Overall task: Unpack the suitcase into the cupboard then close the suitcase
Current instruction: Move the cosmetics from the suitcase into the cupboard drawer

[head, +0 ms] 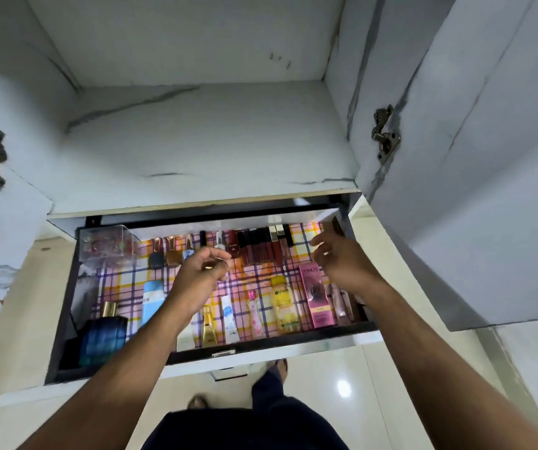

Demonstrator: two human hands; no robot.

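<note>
The cupboard's drawer [261, 344] is pulled out below an empty white shelf [196, 141]. It holds several cosmetics on a checked liner: a blue perfume bottle [103, 336], a yellow bottle [282, 303], a pink box [314, 293] and a row of dark lip glosses [261, 248]. My left hand [202, 274] hovers over the middle of the drawer with curled fingers; a small glint shows there, and I cannot tell whether it holds anything. My right hand [339, 258] hovers over the drawer's back right with relaxed, slightly spread fingers, holding nothing. The suitcase is out of view.
A clear plastic box [108, 248] sits in the drawer's back left corner. The right cupboard door [488, 157] stands open beside me on its hinge [386, 134]. My feet [277, 368] stand on the glossy floor under the drawer front.
</note>
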